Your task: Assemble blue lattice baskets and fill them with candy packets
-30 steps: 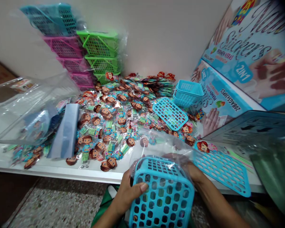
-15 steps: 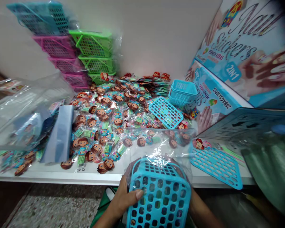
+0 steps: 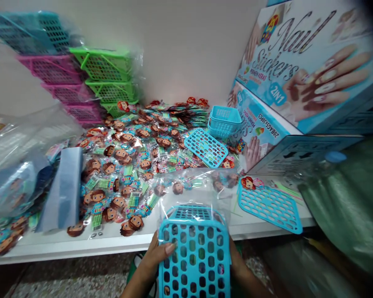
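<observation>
A blue plastic basket [image 3: 196, 252] with a perforated lid stands just past the table's front edge, its lid turned towards me. A clear plastic bag [image 3: 191, 194] surrounds its far part, with the bag's end standing out over the table. My left hand [image 3: 152, 258] grips the basket's left side, thumb on the lid and the other fingers hidden behind. At the right side my right hand [image 3: 237, 260] holds the basket, its fingers mostly out of sight. Small coloured contents show dimly through the lid's holes.
Many small candy packets with doll-head cards [image 3: 121, 155] cover the table [image 3: 112, 244]. Pink baskets [image 3: 54, 70] and green baskets [image 3: 107, 66] are stacked at back left. A small blue basket [image 3: 225, 120], loose blue lids [image 3: 269, 205] and nail sticker boxes [image 3: 298, 66] are at right.
My view has swung slightly to the right, so the table things sit further left. Both hands keep hold of the basket, which now looks more upright and its lid more squarely faces me.
</observation>
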Tool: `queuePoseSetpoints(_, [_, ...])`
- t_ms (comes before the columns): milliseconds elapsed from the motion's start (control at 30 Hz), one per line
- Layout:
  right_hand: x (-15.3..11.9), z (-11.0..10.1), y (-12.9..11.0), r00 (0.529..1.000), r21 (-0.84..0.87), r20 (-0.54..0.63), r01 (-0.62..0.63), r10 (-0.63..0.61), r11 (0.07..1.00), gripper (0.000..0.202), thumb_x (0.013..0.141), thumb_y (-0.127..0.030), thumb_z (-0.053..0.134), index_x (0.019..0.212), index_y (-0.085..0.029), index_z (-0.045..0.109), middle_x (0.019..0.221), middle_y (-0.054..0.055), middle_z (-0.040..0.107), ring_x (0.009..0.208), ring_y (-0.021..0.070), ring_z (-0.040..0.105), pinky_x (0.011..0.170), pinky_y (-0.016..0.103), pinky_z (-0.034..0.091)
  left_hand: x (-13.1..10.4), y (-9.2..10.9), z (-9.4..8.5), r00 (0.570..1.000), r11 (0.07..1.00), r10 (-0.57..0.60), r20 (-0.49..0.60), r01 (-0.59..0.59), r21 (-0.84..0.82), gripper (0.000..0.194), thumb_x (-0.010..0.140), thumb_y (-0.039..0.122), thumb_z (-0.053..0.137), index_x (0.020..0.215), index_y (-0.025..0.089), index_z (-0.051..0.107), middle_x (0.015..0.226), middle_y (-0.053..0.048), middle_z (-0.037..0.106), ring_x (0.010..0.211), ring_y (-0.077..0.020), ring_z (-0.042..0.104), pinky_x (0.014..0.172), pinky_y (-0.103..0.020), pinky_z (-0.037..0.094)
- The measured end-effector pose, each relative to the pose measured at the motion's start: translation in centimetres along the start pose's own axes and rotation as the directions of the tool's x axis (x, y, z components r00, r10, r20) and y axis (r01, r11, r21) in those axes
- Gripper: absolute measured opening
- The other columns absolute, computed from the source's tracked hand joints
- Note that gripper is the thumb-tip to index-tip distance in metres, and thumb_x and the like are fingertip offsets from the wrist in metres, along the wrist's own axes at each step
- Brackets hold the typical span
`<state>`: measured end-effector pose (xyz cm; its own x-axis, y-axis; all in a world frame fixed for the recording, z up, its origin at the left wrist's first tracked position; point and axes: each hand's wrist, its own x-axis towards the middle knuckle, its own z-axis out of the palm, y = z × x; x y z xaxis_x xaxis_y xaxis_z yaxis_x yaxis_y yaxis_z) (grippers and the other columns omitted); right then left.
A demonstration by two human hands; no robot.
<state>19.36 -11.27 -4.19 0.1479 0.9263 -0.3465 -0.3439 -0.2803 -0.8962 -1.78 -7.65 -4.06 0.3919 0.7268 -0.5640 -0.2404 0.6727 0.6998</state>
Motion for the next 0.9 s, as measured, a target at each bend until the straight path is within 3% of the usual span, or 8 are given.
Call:
queuePoseSetpoints(67, [-0.5,-0.9,0.4,0.98,-0.217,-0.077,0.162,-0.182,0.963,0.04,0.084,-0.055,0.055,0.105,-0.023,0.068,0.095,0.005,0.07,0.091,0.0248,0.063,0.087,0.039,0.049,0.2,0.0,-0.1,1.0,0.999,-0.027,-0.002,0.027,-0.031,0.043,0.056,0.041,0.078,0.09,0.014,0.072,0.092,-0.011,0.074,0.093,-0.0338,0.067,0.089,-0.047,0.049])
queuePoseSetpoints(133, [-0.3,-1.8,0.2,0.906,-0.446,-0.104,0.328,-0.411,0.833,0.031,0.088,-0.04,0.055,0.113,-0.024,0.063,0.102,0.005,0.067,0.092,0.0215,0.062,0.086,0.035,0.049,0.5,0.0,0.0,0.997,0.996,-0.055,0.053,0.058,-0.067,0.045,0.057,0.046,0.077,0.086,0.012,0.073,0.088,-0.012,0.074,0.086,-0.0326,0.069,0.087,-0.046,0.05])
queuePoseSetpoints(233, [0.8,-2.8,-1.0,0.732,-0.646,0.106,0.565,-0.673,0.513,0.031,0.088,-0.019,0.054,0.118,-0.024,0.059,0.105,0.006,0.065,0.095,0.0191,0.061,0.086,0.033,0.048,1.0,0.3,0.4,0.987,0.994,-0.053,0.15,0.066,-0.083,0.045,0.059,0.05,0.074,0.083,0.011,0.074,0.078,-0.012,0.075,0.077,-0.0309,0.07,0.082,-0.045,0.053])
queuePoseSetpoints(333, [2.0,-3.2,-2.9,0.579,-0.668,0.34,0.704,-0.741,0.243,0.029,0.088,-0.008,0.049,0.112,-0.021,0.061,0.093,0.007,0.066,0.087,0.0195,0.061,0.079,0.035,0.05,1.2,0.3,0.6,0.983,0.995,-0.033,0.181,0.049,-0.085,0.038,0.06,0.047,0.075,0.077,0.013,0.074,0.073,-0.009,0.074,0.071,-0.0276,0.07,0.075,-0.04,0.055])
queuePoseSetpoints(433, [2.5,-3.2,-4.2,0.489,-0.678,0.41,0.728,-0.769,0.101,0.025,0.087,-0.007,0.049,0.105,-0.019,0.06,0.087,0.008,0.065,0.081,0.0201,0.06,0.076,0.036,0.05,1.2,0.2,0.6,0.985,0.997,-0.032,0.169,0.045,-0.07,0.037,0.06,0.047,0.075,0.074,0.012,0.074,0.069,-0.009,0.074,0.065,-0.0251,0.07,0.067,-0.035,0.056])
queuePoseSetpoints(500, [2.5,-3.1,-4.6,0.481,-0.674,0.407,0.732,-0.777,0.1,0.024,0.087,-0.008,0.051,0.107,-0.018,0.059,0.088,0.008,0.065,0.082,0.0198,0.06,0.075,0.035,0.05,1.1,0.2,0.6,0.987,0.997,-0.041,0.154,0.05,-0.056,0.04,0.06,0.048,0.075,0.075,0.011,0.075,0.068,-0.009,0.074,0.061,-0.0245,0.069,0.066,-0.034,0.056])
queuePoseSetpoints(667, [2.8,-3.5,-5.6,0.533,-0.583,0.517,0.792,-0.67,0.181,0.024,0.089,-0.007,0.043,0.103,-0.018,0.059,0.088,0.008,0.062,0.081,0.0182,0.057,0.07,0.031,0.049,1.0,0.5,1.0,0.989,0.998,-0.054,0.138,0.06,-0.037,0.044,0.059,0.049,0.075,0.078,0.01,0.074,0.069,-0.01,0.074,0.058,-0.0232,0.068,0.071,-0.038,0.056])
queuePoseSetpoints(900, [3.8,-4.2,-6.0,0.477,-0.612,0.637,0.79,-0.606,-0.022,0.022,0.088,-0.007,0.037,0.094,-0.017,0.056,0.085,0.01,0.06,0.079,0.0205,0.053,0.069,0.033,0.047,1.0,0.5,1.1,0.986,0.997,-0.071,0.148,0.076,-0.03,0.044,0.06,0.05,0.073,0.078,0.009,0.072,0.073,-0.013,0.074,0.068,-0.0291,0.07,0.078,-0.045,0.053])
